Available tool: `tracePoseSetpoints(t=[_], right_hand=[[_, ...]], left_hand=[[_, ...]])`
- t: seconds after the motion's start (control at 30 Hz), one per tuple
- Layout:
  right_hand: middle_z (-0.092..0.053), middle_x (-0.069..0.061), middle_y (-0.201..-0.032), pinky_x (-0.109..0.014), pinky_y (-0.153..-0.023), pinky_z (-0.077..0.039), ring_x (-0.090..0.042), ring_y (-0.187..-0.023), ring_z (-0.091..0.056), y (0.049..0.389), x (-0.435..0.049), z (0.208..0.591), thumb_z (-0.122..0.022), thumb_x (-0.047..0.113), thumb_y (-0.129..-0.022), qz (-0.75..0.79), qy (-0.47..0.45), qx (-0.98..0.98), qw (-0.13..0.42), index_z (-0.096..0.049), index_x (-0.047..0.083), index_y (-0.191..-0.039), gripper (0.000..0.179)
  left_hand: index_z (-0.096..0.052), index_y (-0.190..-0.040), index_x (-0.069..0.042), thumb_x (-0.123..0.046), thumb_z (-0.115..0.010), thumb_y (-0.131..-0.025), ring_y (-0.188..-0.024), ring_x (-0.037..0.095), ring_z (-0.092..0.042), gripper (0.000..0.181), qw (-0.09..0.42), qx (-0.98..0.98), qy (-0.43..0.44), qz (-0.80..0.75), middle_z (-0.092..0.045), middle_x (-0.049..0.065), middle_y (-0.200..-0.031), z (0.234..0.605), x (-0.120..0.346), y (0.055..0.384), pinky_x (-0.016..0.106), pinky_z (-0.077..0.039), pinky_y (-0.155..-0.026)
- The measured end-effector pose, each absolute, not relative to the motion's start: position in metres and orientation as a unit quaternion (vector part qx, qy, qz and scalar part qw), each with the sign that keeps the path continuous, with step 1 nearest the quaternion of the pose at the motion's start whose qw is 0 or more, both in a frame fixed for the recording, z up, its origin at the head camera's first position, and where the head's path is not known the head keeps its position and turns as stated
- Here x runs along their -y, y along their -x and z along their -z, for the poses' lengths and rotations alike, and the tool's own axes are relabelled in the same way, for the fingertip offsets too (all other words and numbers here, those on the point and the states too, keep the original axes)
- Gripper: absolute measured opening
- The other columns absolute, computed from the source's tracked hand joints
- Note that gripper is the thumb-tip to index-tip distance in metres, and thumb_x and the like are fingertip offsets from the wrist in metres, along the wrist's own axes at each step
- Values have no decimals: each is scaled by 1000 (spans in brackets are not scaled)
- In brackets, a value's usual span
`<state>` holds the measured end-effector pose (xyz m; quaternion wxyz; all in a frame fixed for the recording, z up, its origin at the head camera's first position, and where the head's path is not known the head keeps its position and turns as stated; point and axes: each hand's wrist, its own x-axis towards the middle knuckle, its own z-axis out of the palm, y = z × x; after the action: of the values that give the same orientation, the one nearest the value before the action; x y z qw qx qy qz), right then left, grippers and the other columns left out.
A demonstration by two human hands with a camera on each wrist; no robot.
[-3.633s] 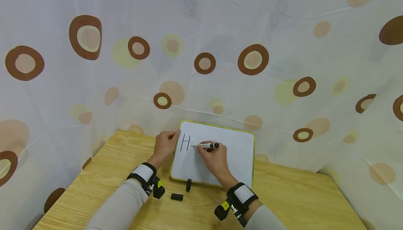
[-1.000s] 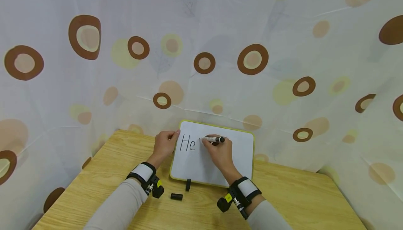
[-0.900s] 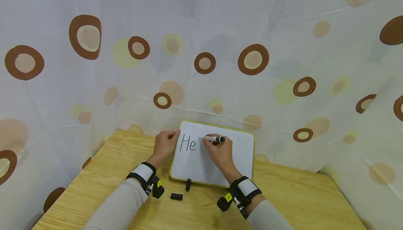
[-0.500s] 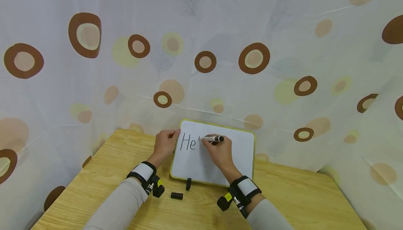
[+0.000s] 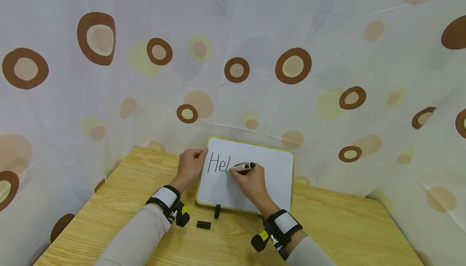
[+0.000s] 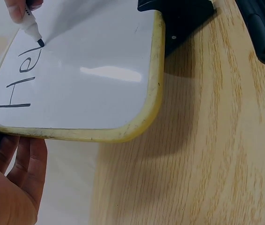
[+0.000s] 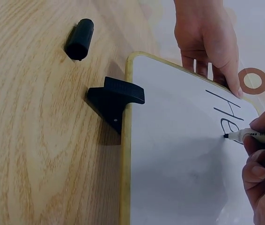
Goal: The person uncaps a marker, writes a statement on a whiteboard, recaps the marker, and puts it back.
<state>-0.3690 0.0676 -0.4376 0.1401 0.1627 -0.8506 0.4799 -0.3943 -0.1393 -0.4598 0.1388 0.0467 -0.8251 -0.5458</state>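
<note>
A small whiteboard (image 5: 251,185) with a yellow frame leans back on black stand feet. "Hel" stands in black at its upper left. My right hand (image 5: 252,182) pinches a white marker (image 5: 243,167) with a black end, its tip touching the board at the foot of the "l". In the right wrist view the marker (image 7: 259,136) is held between thumb and fingers. My left hand (image 5: 190,164) grips the board's left edge. The left wrist view shows that hand (image 6: 15,183) with its fingers behind the yellow frame.
A black marker cap (image 5: 204,224) lies on the wooden table (image 5: 327,225) in front of the board. One stand foot (image 5: 217,211) juts out at the board's lower edge. Behind the table hangs a light curtain (image 5: 255,27) with brown and yellow spots.
Since the earliest frame, an "e" and an "l" have appeared after the "H". In the last half second my right hand drew the marker down along the "l". My left hand stays put.
</note>
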Motion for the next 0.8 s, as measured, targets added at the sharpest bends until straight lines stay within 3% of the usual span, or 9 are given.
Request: tracePoseSetpoints(t=[0.37, 0.8], right_hand=[[-74, -1, -76, -26, -58, -50, -13, -63, -62, 366, -76, 429, -81, 12, -84, -467, -141, 860, 152, -79, 6, -85, 6], [-76, -5, -85, -25, -60, -51, -14, -67, -65, 376, -84, 428, -81, 11, -87, -491, -138, 840, 186, -80, 8, -90, 4]], left_hand=[[-80, -103, -4, -31, -58, -106, -77, 20, -60, 35, 141, 823, -45, 549, -74, 8, -88, 459, 139, 393, 28, -46, -62], [-80, -103, -4, -32, -59, -106, -77, 21, -61, 35, 148, 824, -46, 545, -75, 8, -90, 460, 139, 393, 29, -46, -63]])
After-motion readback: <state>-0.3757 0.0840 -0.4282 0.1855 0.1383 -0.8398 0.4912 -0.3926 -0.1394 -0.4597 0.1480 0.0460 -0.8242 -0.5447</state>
